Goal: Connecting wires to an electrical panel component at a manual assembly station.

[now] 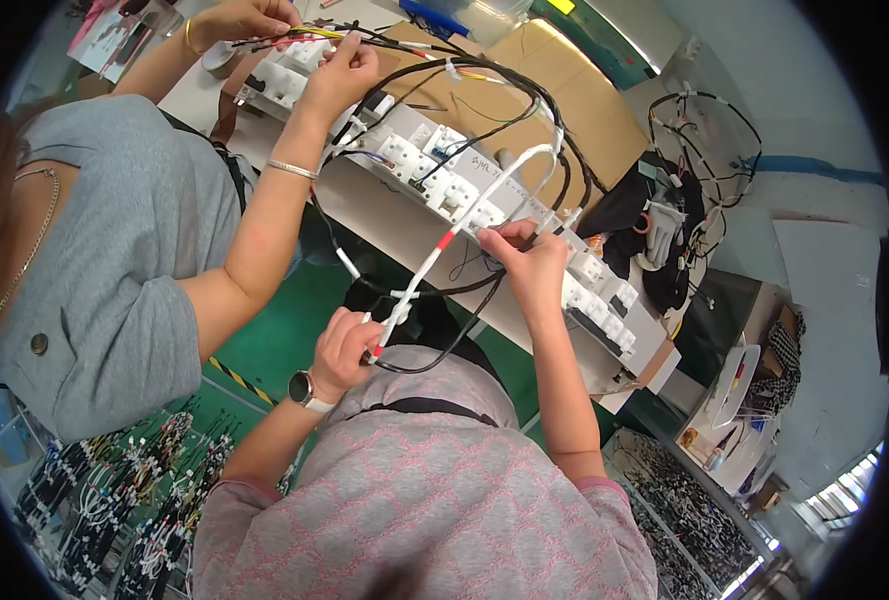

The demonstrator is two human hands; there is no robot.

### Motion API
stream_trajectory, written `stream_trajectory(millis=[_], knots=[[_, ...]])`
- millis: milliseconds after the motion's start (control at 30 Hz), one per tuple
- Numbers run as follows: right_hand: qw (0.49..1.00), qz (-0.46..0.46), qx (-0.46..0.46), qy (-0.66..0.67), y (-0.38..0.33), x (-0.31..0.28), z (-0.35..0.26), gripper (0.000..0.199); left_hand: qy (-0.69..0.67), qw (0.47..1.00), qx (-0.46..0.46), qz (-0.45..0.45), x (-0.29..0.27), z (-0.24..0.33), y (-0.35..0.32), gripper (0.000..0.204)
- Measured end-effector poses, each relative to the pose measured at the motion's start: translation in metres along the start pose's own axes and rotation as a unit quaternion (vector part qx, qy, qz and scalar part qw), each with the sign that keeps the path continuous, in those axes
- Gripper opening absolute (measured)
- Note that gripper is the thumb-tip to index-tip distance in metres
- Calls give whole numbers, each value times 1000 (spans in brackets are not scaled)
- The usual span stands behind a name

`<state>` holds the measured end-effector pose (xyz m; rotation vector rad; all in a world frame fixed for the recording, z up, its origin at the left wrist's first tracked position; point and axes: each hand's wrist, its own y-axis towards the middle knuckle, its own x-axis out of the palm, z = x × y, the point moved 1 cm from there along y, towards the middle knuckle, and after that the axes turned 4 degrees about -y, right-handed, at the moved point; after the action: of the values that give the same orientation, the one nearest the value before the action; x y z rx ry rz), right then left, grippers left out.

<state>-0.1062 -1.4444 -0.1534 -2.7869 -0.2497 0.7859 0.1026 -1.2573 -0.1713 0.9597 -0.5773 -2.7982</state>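
My left hand [342, 352], with a watch on its wrist, is closed on the lower end of a wiring harness close to my waist. The harness has a white-wrapped branch [422, 272] with red tape bands, which runs up and to the right. My right hand [531, 258] is at the table's near edge, its fingers bent at a row of white connector blocks [444, 190] on a long board. Whatever is between those fingers is too small to make out. Black cables [514, 80] of the harness loop over the board's far side.
To my left a co-worker in a grey top handles black and yellow wires with both hands [349, 75]. Brown cardboard [589, 110] lies behind the board. Black fabric and gloves [661, 235] lie at the right. Many cable bundles [114, 500] hang at the lower left.
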Motion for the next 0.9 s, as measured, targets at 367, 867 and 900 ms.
stream_trajectory(millis=[367,867,900], knots=[[997,49,-54,40,2,20,7,18,-1,983,17,183,44,-9,103,27],[993,-31,-47,-106,17,12,-1,14,-311,919,-226,90,77,-31,130,33],[992,-42,-35,-112,18,12,-1,14,-295,918,-246,99,76,-29,134,26]])
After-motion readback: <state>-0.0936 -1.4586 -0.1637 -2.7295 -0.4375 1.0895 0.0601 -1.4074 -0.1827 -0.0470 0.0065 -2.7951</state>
